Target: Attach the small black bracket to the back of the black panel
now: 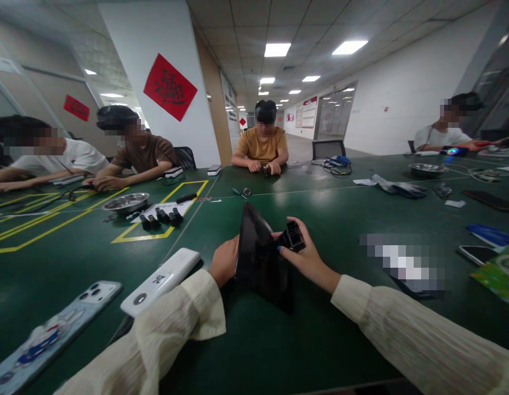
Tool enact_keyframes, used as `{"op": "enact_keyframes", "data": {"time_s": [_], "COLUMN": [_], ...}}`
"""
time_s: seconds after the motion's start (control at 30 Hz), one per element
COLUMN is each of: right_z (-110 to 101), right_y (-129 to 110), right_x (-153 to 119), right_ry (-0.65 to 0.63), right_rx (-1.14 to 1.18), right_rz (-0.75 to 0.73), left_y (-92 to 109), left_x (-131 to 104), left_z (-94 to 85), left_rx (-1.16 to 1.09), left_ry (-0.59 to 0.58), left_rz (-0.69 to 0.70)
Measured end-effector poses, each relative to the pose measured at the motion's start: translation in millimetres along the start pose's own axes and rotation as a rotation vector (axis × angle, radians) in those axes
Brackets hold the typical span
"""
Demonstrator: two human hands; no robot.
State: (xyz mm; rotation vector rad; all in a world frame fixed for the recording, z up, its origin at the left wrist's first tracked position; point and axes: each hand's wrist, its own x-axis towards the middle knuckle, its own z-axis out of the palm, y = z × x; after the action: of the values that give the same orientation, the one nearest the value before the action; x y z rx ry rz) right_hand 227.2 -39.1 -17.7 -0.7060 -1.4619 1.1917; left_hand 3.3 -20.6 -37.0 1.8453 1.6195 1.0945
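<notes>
A glossy black flat panel (pixel 258 247) is held tilted above the green table in front of me. My left hand (pixel 225 260) grips it by its left side, with the fingers hidden behind it. Between the thumb and fingers of my right hand (pixel 310 258) is a small black plastic piece with hollow openings (pixel 293 236). That piece is close to the panel's right side; whether the two touch I cannot tell.
Near my left forearm lie a white power bank (pixel 164 280) and a cased phone (pixel 57 334). Several black plastic parts (pixel 162 216) stand beside a metal bowl (pixel 126 203). Gloves (pixel 398 187) lie to the right. A person (pixel 260 142) sits opposite; others work around the green table (pixel 340 340).
</notes>
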Motion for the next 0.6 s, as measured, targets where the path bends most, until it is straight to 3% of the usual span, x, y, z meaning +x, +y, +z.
{"op": "enact_keyframes", "data": {"time_s": [0.1,0.17,0.23,0.33,0.5,0.6], "right_z": [-6.2,-9.5,-10.6,-7.7,1.8,5.4], "right_y": [0.0,-0.5,-0.7,1.1,6.1,6.6], "right_x": [2.8,4.1,5.1,7.2,12.5,14.5], "right_ry": [0.007,-0.007,-0.004,0.014,-0.014,-0.039], "right_rx": [-0.192,-0.319,-0.421,-0.559,-0.809,-0.884], "right_rz": [-0.068,-0.111,-0.134,-0.13,-0.091,-0.066], "left_y": [3.4,5.5,9.3,18.2,31.2,40.9], "left_x": [9.0,15.5,20.7,23.0,12.3,0.7], "left_z": [-10.5,-14.8,-19.0,-25.6,-27.2,-24.7], "left_rx": [-0.008,-0.186,-0.444,-0.646,-0.519,-0.35], "left_ry": [0.077,0.145,0.284,0.447,0.495,0.459], "left_rz": [0.032,-0.041,-0.125,-0.042,0.093,0.274]}}
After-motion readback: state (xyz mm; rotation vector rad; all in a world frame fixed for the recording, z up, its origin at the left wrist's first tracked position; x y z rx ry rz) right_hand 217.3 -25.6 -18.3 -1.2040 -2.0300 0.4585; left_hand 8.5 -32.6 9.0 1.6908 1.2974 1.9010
